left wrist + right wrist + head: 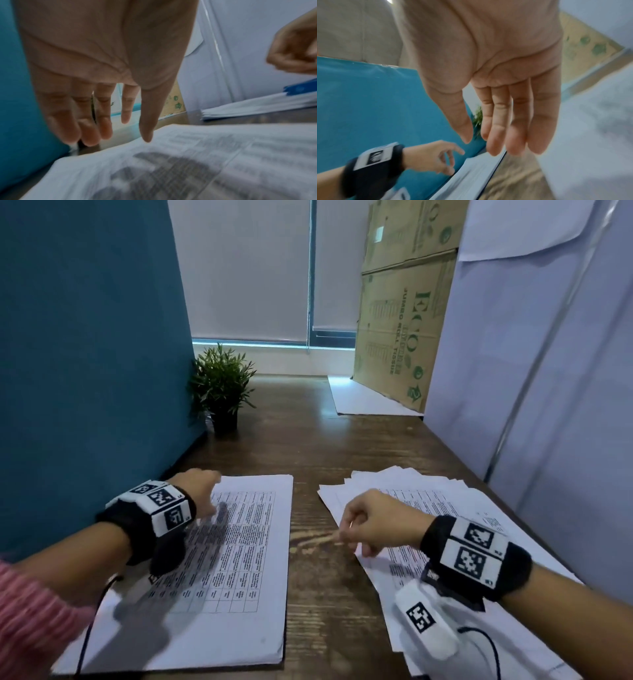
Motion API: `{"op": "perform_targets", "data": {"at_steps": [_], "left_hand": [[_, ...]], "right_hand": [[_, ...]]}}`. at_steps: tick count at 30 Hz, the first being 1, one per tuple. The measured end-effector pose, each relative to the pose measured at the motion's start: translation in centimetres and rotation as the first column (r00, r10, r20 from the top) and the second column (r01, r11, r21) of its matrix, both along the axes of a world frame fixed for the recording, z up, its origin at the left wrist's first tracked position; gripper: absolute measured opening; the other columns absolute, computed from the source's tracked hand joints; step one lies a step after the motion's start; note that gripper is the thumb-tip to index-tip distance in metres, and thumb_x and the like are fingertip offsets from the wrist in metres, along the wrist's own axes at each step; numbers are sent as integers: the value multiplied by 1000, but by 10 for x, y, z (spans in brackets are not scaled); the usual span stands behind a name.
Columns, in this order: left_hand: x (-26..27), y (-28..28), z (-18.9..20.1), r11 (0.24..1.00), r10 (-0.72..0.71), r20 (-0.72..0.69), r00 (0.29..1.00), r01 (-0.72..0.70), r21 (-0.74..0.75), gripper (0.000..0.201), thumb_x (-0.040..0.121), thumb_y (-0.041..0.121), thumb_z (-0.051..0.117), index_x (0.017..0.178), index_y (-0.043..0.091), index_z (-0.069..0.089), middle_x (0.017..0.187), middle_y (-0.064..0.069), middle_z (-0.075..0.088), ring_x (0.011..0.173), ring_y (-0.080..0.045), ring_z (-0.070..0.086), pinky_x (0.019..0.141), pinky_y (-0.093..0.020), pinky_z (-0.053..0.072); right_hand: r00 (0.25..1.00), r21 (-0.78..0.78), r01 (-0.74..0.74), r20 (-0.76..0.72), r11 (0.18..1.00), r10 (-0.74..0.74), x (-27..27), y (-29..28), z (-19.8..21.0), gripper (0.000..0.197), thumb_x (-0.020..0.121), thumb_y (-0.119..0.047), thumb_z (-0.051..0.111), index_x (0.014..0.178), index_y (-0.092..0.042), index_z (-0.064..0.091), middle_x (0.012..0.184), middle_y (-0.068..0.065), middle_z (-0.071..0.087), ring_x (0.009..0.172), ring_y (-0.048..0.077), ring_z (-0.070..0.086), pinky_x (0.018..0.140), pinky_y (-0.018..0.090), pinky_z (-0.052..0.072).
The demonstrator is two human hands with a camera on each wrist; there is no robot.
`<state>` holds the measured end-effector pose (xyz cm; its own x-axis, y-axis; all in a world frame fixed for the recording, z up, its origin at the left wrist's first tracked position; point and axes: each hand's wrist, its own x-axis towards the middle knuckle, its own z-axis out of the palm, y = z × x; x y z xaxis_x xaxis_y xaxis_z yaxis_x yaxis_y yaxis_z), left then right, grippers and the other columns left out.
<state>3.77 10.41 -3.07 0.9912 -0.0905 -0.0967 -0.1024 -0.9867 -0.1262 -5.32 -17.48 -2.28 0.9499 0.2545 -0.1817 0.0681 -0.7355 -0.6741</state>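
Partition board [85, 354] in teal closes off the left side, and a small potted plant [222, 385] stands at its far end on the wooden desk [308, 542]. Next comes the left hand [198, 491], over the far left corner of a neat stack of printed sheets [246, 577] that lies flat beside the partition. The head view shows only the back of this hand. The left wrist view shows its fingers [89, 128] hanging straight and slightly apart above the stack's edge, holding nothing. Whether a fingertip touches the paper cannot be told, since the sheets are blurred there. A bare strip of desk separates this stack from a loose, fanned pile of sheets [428, 498] on the right.

The right hand [373, 522] hangs over that pile's near left edge and the strip of wood. From the head it looks loosely curled and smeared. The right wrist view shows its fingers [518, 128] side by side, nearly straight, with the thumb a little apart and nothing between them. That view also shows the left hand from the side, fingers loosely bent above the neat stack. A cardboard box [404, 320] leans at the back right, against a white panel [548, 371].
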Motion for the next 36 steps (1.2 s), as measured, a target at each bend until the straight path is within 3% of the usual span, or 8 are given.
{"op": "perform_targets", "data": {"at_steps": [5,9,16,25,28,31,33,36], "left_hand": [[-19,-66,18,944,-306,105,946,316,-94,41,91,28,56,131,21,46,124,-3,52,111,-20,53,86,-26,39],[-49,-121,20,773,-607,83,790,612,-168,42,94,26,51,136,24,43,125,-2,50,116,-21,49,93,-27,38],[-68,-180,-9,597,-802,-143,580,790,-144,49,96,30,48,143,25,37,147,2,38,134,-17,36,108,-36,34],[-87,-199,-26,540,-800,-314,512,842,-4,59,99,43,32,151,26,9,159,2,5,144,-20,17,114,-43,25],[-101,-197,-25,495,-824,-312,473,869,12,61,98,48,32,151,27,10,159,0,7,143,-24,20,112,-44,28],[-118,-197,-24,433,-860,-298,415,901,5,61,97,51,31,150,28,12,159,-3,11,139,-28,25,109,-45,30],[-129,-196,-25,396,-886,-268,377,918,-19,60,97,50,33,150,29,15,158,-3,14,137,-29,27,107,-46,31],[-141,-196,-23,364,-910,-239,339,929,-69,58,97,49,36,149,31,17,158,0,15,139,-29,23,108,-48,29]], "right_hand": [[952,-178,190,275,966,-136,9,-63,21,16,80,-30,72,70,-21,64,74,-4,66,69,11,60,64,22,46],[960,-298,252,197,921,-198,6,-105,21,19,78,-39,73,84,-23,64,96,-2,67,92,16,62,83,30,48],[983,-655,160,39,739,-178,-25,-140,-6,67,73,-49,74,124,-20,41,108,1,55,91,17,48,76,27,39],[970,-505,208,-2,838,-242,-22,-153,-5,55,86,-39,62,133,-23,37,103,1,53,91,18,53,76,24,45],[929,-200,334,-96,921,-358,-14,-146,-4,35,91,-27,49,124,-23,41,107,6,51,90,21,53,65,24,43],[895,182,426,-231,886,-383,-10,-134,-5,19,88,-28,43,93,-10,45,83,10,52,65,18,49,63,28,39],[914,184,393,-186,901,-360,-9,-124,-6,24,95,-28,43,85,-6,46,73,8,50,54,15,46,56,27,37],[950,-23,305,-68,952,-306,-6,-109,-9,31,86,-37,64,102,-12,55,86,5,58,65,14,55,61,26,42]]}}
